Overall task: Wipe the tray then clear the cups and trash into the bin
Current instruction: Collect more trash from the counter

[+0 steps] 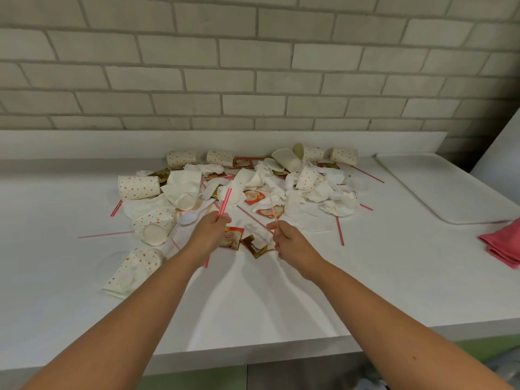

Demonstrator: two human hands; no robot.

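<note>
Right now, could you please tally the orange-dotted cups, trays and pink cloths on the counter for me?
Orange-dotted cups: 8
Trays: 1
Pink cloths: 1
Total: 10

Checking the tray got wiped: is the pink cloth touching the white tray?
Apart. The head view shows bare counter between the pink cloth and the near edge of the white tray.
</note>
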